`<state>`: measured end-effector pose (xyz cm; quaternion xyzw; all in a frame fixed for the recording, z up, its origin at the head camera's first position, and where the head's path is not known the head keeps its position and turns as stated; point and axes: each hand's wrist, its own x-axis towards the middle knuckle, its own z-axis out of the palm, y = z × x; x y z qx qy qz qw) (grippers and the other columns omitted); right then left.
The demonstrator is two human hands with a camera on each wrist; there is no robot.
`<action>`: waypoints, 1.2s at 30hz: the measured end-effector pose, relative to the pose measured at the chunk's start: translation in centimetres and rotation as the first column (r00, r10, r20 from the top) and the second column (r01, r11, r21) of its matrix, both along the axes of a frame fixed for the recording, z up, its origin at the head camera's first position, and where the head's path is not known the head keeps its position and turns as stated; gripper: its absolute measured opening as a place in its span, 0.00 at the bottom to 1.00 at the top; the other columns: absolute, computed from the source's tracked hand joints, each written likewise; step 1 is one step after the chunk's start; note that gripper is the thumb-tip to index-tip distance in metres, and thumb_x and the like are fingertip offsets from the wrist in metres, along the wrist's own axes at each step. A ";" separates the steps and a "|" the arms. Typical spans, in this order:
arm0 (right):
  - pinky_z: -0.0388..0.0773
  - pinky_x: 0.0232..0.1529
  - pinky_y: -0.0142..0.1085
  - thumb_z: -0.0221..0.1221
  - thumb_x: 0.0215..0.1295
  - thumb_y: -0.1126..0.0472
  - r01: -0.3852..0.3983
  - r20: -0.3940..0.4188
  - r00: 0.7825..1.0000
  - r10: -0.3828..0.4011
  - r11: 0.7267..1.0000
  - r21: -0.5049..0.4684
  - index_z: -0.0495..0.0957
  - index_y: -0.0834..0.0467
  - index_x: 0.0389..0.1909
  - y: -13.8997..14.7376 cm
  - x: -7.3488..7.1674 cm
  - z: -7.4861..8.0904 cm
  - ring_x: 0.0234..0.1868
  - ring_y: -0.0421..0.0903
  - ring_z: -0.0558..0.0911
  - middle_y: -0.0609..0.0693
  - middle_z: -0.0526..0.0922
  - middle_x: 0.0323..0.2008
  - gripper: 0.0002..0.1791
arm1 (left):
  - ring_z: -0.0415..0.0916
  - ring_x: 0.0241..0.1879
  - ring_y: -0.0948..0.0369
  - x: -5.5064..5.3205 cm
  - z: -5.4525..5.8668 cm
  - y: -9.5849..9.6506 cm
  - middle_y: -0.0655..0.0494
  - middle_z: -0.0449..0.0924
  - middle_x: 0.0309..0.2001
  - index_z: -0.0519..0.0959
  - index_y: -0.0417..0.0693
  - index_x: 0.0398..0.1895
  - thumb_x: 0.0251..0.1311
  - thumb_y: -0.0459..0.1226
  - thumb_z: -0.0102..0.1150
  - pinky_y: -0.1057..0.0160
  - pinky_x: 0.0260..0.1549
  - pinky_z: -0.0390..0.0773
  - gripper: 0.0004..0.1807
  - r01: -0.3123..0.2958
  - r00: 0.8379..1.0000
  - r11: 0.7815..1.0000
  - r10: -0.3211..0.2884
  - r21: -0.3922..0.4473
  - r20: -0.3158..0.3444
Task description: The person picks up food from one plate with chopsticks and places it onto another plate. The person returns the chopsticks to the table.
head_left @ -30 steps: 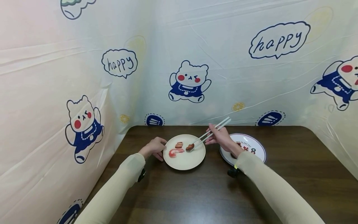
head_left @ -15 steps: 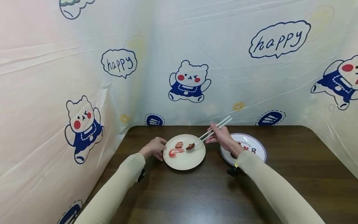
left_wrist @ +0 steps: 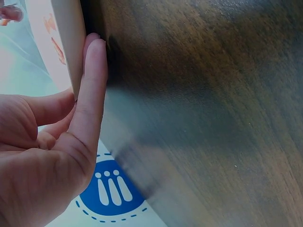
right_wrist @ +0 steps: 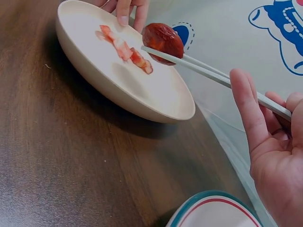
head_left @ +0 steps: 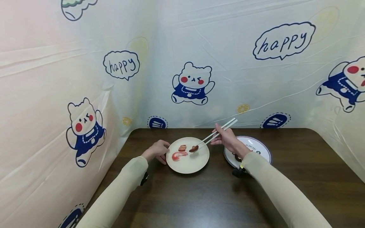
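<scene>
Fingers of the right hand (head_left: 227, 140) pinch the chopsticks (right_wrist: 203, 72), whose tips grip the brown piece (right_wrist: 163, 42) above the plate (head_left: 197, 164), mid-frame in the head view. That hand has edged slightly right, the piece barely moving: it remains unreleased. Left hand (head_left: 156, 150) pinches the plate's left rim.

The right grip (head_left: 226, 137) is shifting slightly to the person's right, away from the cream plate (head_left: 198, 164), and it is drawing the outer ends of the chopsticks (head_left: 219, 131) a little that way too. The brown piece (head_left: 194, 148) between their tips is rising slightly compared with a second ago. The right forearm and its sleeve (head_left: 273, 180) are also sliding over more of the printed plate (head_left: 263, 150), now hiding most of the red lettering that was showing earlier.
</scene>
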<state>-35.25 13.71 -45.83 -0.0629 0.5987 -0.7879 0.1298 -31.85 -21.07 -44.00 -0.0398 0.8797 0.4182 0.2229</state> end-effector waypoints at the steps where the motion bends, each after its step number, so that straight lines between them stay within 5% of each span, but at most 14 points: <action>1: 0.91 0.38 0.43 0.48 0.85 0.46 -0.006 0.002 1.000 0.006 1.000 0.004 0.69 0.76 0.54 0.1 0.0 0.1 0.26 0.47 0.88 0.56 0.82 0.31 0.31 | 0.87 0.28 0.50 0.0 0.0 0.0 0.38 0.83 0.41 0.72 0.34 0.71 0.77 0.29 0.51 0.54 0.29 0.91 0.22 0.001 1.000 1.000 -0.001 -0.002 0.000; 10: 0.91 0.38 0.41 0.48 0.85 0.47 -0.127 0.022 0.992 0.127 0.992 0.022 0.78 0.62 0.40 1.0 -0.3 1.2 0.27 0.47 0.88 0.58 0.84 0.29 0.23 | 0.87 0.28 0.50 0.1 0.0 0.1 0.40 0.84 0.41 0.72 0.35 0.71 0.78 0.30 0.51 0.54 0.29 0.91 0.21 -0.001 1.000 1.000 0.001 -0.017 -0.002; 15: 0.91 0.36 0.39 0.48 0.85 0.48 -0.164 0.041 0.986 0.164 0.987 0.000 0.79 0.63 0.40 1.5 -0.5 2.1 0.25 0.47 0.88 0.56 0.85 0.26 0.24 | 0.86 0.28 0.50 0.2 0.1 0.2 0.40 0.84 0.42 0.73 0.35 0.71 0.78 0.30 0.51 0.54 0.29 0.91 0.21 -0.006 1.000 1.000 0.006 -0.023 -0.009; 36: 0.90 0.34 0.38 0.48 0.85 0.49 -0.150 0.072 0.985 0.154 0.987 -0.061 0.81 0.62 0.36 3.8 -1.2 4.1 0.24 0.47 0.88 0.56 0.84 0.25 0.23 | 0.87 0.28 0.50 0.2 0.1 0.0 0.40 0.84 0.41 0.72 0.34 0.71 0.78 0.30 0.51 0.54 0.29 0.91 0.22 0.005 1.000 1.000 -0.005 -0.009 -0.006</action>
